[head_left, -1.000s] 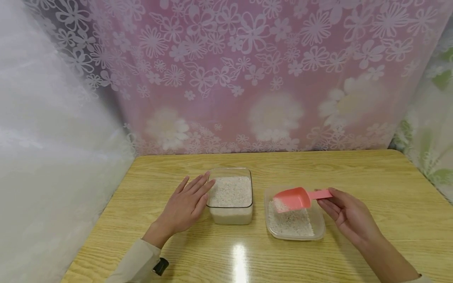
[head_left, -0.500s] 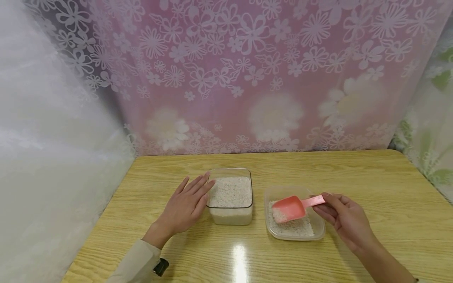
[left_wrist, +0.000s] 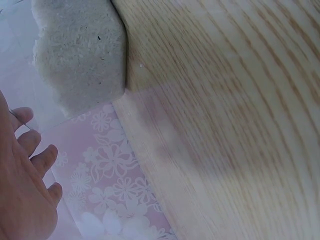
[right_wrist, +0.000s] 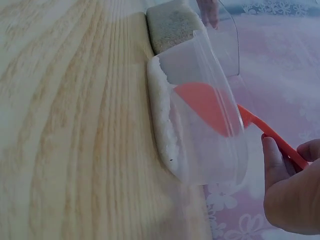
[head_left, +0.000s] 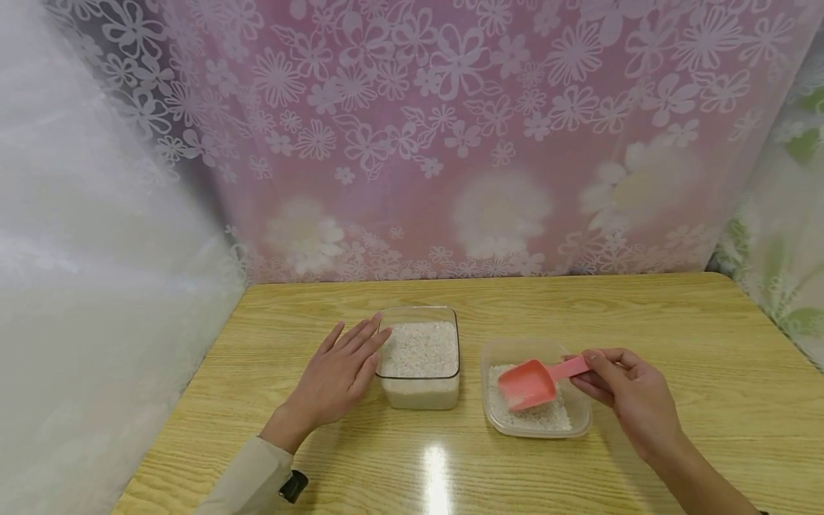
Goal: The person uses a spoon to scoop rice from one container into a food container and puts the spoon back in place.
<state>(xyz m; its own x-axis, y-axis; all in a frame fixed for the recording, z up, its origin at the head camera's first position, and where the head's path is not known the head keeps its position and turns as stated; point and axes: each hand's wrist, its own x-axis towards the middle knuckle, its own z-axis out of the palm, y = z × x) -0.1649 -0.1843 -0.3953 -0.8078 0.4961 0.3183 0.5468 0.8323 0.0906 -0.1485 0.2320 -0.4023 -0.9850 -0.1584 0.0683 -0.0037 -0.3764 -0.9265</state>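
My right hand [head_left: 637,408] grips the handle of a pink scoop [head_left: 529,385], its bowl inside the right plastic container [head_left: 537,432] and just over the rice [head_left: 547,418] there. A few grains cling near the scoop's lip. In the right wrist view the scoop [right_wrist: 202,105] shows through the clear wall, its tip close to the rice layer. My left hand [head_left: 337,375] has its fingers extended, the fingertips touching the left rim of the clear square container [head_left: 421,400]. That container holds a deeper fill of rice [head_left: 421,347]. In the left wrist view my hand [left_wrist: 25,185] is partly cut off.
Both containers stand on a wood-grain table [head_left: 360,465], a small gap between them. A pink flowered curtain [head_left: 412,179] hangs behind the table's back edge. A pale sheet [head_left: 96,286] hangs at the left. A black band piece [head_left: 293,486] sits by the left cuff.
The right hand has lowered the scoop into the right container and tilted it, and the rice in its bowl has dwindled to a few grains. My left hand has stayed still.
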